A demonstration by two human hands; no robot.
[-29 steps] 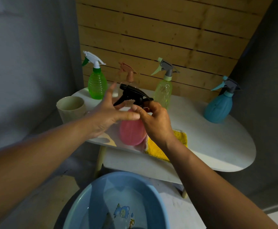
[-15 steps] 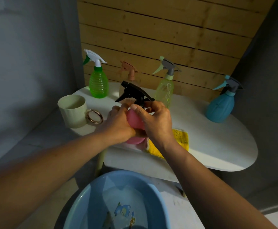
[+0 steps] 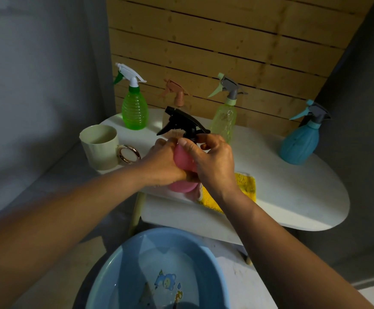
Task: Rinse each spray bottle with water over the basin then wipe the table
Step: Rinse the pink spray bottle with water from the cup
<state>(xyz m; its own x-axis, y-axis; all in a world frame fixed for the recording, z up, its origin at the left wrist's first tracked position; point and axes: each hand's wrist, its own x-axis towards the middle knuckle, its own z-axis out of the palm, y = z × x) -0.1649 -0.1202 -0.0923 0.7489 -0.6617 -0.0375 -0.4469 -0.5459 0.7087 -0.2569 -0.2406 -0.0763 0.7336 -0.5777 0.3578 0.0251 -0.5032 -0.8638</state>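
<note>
Both hands hold one pink spray bottle (image 3: 182, 161) in the head view: the left hand (image 3: 162, 166) is wrapped round its belly, while the right hand's (image 3: 215, 161) thumb and fingers pinch the collar under the black trigger head (image 3: 182, 122). It looks light, thin plastic, probably slick when wet, so belly and collar are the sound holds. Beyond the fingers stand four more bottles; one mug (image 3: 100, 147) lies left of them, one yellow cloth (image 3: 244, 186) beneath the right wrist, one blue basin (image 3: 114, 275) below.
</note>
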